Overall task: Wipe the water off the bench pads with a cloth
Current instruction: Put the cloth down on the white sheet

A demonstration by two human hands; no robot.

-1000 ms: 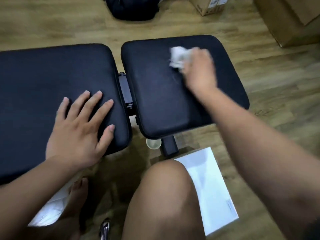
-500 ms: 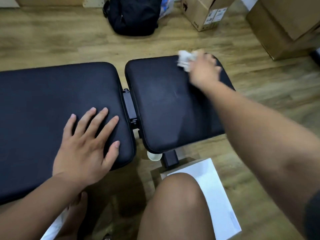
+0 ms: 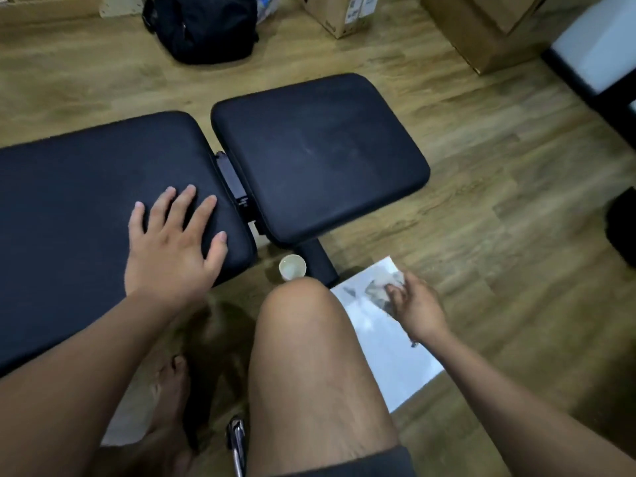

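Two black bench pads lie side by side: a long pad (image 3: 86, 201) on the left and a shorter seat pad (image 3: 320, 160) on the right, which shows faint smear marks. My left hand (image 3: 172, 242) rests flat with spread fingers on the long pad's right end. My right hand (image 3: 416, 311) is low on the right, off the bench, over a white sheet (image 3: 389, 352) on the floor. Its fingertips hold a crumpled white cloth (image 3: 380, 282) against that sheet.
A small paper cup (image 3: 292, 266) stands on the wooden floor beside the bench's black post (image 3: 318, 263). My bare knee (image 3: 309, 339) fills the lower middle. A black backpack (image 3: 203, 25) and cardboard boxes (image 3: 488, 25) sit beyond the bench.
My right hand left the far edge of the seat pad and dropped toward me, carrying the cloth down to the white sheet. My left hand stayed flat on the long pad.
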